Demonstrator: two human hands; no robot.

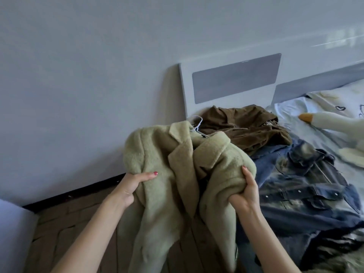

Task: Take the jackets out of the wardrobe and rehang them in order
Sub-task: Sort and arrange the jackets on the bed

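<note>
Pale green fleece jacket (177, 174) held up over the floor just left of the bed (295, 113), left hand (134, 184) and right hand (246, 190) each clamped on a front panel, apparently spreading it around the white hanger (198, 124) at its collar for rehanging; brown jacket (242, 125) and denim jacket (299, 184) wait on the bed, far right.

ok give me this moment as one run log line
left hand grips green fleece coat | right hand grips same coat | white hanger in collar | brown jacket, denim jacket on bed
</note>
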